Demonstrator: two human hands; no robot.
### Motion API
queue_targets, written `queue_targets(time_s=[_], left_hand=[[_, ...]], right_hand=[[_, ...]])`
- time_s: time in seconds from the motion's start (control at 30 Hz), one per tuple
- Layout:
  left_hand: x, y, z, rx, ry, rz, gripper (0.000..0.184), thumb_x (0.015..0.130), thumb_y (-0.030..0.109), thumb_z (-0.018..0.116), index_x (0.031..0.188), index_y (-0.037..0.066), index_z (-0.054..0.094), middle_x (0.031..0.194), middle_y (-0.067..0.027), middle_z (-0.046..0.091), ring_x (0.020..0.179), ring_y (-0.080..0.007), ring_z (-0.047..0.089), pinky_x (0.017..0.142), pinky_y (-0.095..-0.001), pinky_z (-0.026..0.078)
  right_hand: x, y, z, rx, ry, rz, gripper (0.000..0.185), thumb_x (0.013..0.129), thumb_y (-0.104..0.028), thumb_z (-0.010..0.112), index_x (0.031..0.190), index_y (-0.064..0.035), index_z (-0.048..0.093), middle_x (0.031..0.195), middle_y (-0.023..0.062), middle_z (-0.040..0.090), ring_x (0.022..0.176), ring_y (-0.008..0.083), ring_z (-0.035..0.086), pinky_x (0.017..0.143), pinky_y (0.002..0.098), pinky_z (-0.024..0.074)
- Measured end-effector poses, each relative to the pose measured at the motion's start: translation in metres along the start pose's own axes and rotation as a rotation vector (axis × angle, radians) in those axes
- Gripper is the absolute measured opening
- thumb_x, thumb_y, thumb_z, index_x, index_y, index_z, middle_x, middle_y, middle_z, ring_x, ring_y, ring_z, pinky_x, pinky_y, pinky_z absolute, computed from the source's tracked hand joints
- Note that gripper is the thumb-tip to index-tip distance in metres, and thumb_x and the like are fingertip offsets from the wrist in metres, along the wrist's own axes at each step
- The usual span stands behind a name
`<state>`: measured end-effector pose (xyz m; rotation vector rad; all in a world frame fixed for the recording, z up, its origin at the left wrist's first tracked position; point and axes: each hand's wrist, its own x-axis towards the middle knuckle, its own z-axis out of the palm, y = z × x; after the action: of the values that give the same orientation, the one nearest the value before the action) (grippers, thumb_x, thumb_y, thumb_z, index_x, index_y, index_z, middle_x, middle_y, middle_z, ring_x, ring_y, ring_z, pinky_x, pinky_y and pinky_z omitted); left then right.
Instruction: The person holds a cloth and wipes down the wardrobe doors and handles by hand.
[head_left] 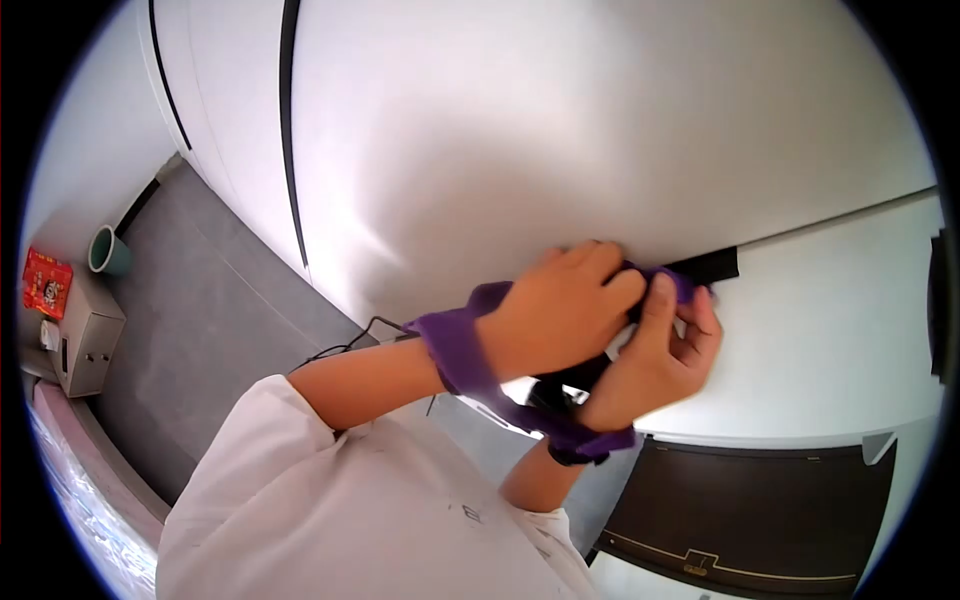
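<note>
My left hand is closed, back of the hand towards me, its fingers at a purple fabric strap. Beside it, my right hand pinches the same purple material between thumb and curled fingers. Purple bands loop around my left wrist and, lower down, around my right wrist. A black band also sits on the right wrist. Between the wrists is a dark object, mostly hidden. Right behind the fingers is a black strip at the edge of a white panel.
Large white cabinet panels stand close in front of my hands. A thin black cable runs behind my left forearm. At far left are a green bin, a small cabinet and a red packet. A dark brown door lies lower right.
</note>
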<state>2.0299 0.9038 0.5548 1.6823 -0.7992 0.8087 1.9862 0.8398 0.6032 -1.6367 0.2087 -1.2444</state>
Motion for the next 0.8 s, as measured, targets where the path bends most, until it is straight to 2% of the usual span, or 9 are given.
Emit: queue_targets(time_s=[0.03, 0.13, 0.23, 0.3, 0.43, 0.5, 0.53, 0.67, 0.8], left_hand=[[-0.007, -0.002, 0.004, 0.013, -0.059, -0.054, 0.016, 0.075, 0.016, 0.064, 0.087, 0.01, 0.056, 0.087, -0.0072, 0.053, 0.084, -0.0259, 0.057, 0.065, -0.0401, 0.045], [-0.033, -0.018, 0.003, 0.029, -0.127, -0.115, 0.02, 0.075, 0.015, 0.064, 0.092, 0.008, 0.055, 0.09, -0.0083, 0.054, 0.085, -0.0276, 0.057, 0.068, -0.0417, 0.046], [-0.053, -0.026, 0.005, 0.052, -0.24, -0.187, 0.027, 0.075, 0.013, 0.063, 0.099, 0.007, 0.053, 0.092, -0.0094, 0.054, 0.088, -0.0287, 0.057, 0.07, -0.0425, 0.047], [-0.067, -0.033, 0.006, 0.063, -0.356, -0.372, 0.029, 0.074, 0.012, 0.062, 0.101, 0.006, 0.052, 0.095, -0.0099, 0.056, 0.093, -0.0291, 0.058, 0.072, -0.0419, 0.048], [-0.088, -0.047, 0.004, 0.059, -0.345, -0.309, 0.032, 0.076, 0.012, 0.061, 0.106, 0.005, 0.049, 0.099, -0.013, 0.058, 0.094, -0.034, 0.06, 0.073, -0.0438, 0.051], [-0.094, -0.037, -0.006, 0.187, -0.343, -0.287, 0.048, 0.075, 0.01, 0.06, 0.121, 0.006, 0.047, 0.113, -0.0131, 0.055, 0.108, -0.0327, 0.054, 0.081, -0.0484, 0.048], [-0.095, -0.03, -0.012, 0.187, -0.406, -0.306, 0.064, 0.073, 0.01, 0.06, 0.134, 0.007, 0.041, 0.125, -0.0149, 0.049, 0.122, -0.0336, 0.045, 0.088, -0.0504, 0.045], [-0.089, 0.004, -0.028, 0.073, -0.203, -0.223, 0.068, 0.072, 0.006, 0.057, 0.138, 0.003, 0.038, 0.132, -0.0203, 0.044, 0.126, -0.0399, 0.04, 0.092, -0.0488, 0.043], [-0.064, 0.027, -0.04, 0.067, -0.1, -0.074, 0.069, 0.068, -0.004, 0.051, 0.136, -0.001, 0.04, 0.136, -0.0231, 0.042, 0.124, -0.0403, 0.043, 0.098, -0.0475, 0.039]], right_hand=[[-0.003, 0.008, -0.004, 0.012, -0.02, 0.036, 0.037, 0.08, 0.004, 0.073, 0.11, 0.0051, 0.054, 0.094, 0.0105, 0.062, 0.077, 0.0146, 0.064, 0.068, 0.0244, 0.0529], [-0.025, 0.021, 0.001, 0.013, -0.032, 0.155, 0.039, 0.077, -0.001, 0.078, 0.108, 0.0048, 0.054, 0.094, 0.0104, 0.061, 0.072, 0.0112, 0.062, 0.063, 0.0219, 0.0501], [-0.036, 0.042, -0.005, -0.133, -0.082, 0.158, 0.039, 0.078, -0.011, 0.079, 0.104, 0.0048, 0.055, 0.09, 0.0092, 0.06, 0.067, 0.0078, 0.058, 0.058, 0.0206, 0.0463], [-0.043, 0.054, -0.005, -0.147, -0.131, 0.179, 0.039, 0.079, -0.014, 0.079, 0.103, 0.0045, 0.055, 0.088, 0.0091, 0.062, 0.067, 0.0075, 0.059, 0.058, 0.0211, 0.0466], [-0.053, 0.074, -0.005, -0.109, -0.21, 0.195, 0.037, 0.084, -0.012, 0.074, 0.109, 0.0051, 0.053, 0.099, 0.0113, 0.059, 0.079, 0.0139, 0.062, 0.068, 0.0245, 0.05], [-0.054, 0.068, -0.006, -0.133, -0.254, 0.206, 0.04, 0.087, -0.014, 0.071, 0.117, 0.0058, 0.052, 0.102, 0.0104, 0.058, 0.076, 0.0124, 0.061, 0.062, 0.0224, 0.0477], [-0.052, 0.064, -0.008, -0.095, -0.261, 0.243, 0.041, 0.088, -0.015, 0.069, 0.119, 0.0059, 0.052, 0.102, 0.0103, 0.059, 0.072, 0.0114, 0.06, 0.059, 0.0219, 0.0465], [-0.039, 0.038, -0.012, -0.099, -0.294, 0.221, 0.037, 0.092, -0.015, 0.062, 0.123, 0.004, 0.053, 0.101, 0.0106, 0.064, 0.06, 0.0084, 0.056, 0.055, 0.0225, 0.0454], [-0.019, 0.014, -0.008, -0.052, -0.268, 0.124, 0.039, 0.093, -0.012, 0.059, 0.128, 0.004, 0.05, 0.106, 0.0108, 0.064, 0.059, 0.009, 0.056, 0.054, 0.0221, 0.0455]])
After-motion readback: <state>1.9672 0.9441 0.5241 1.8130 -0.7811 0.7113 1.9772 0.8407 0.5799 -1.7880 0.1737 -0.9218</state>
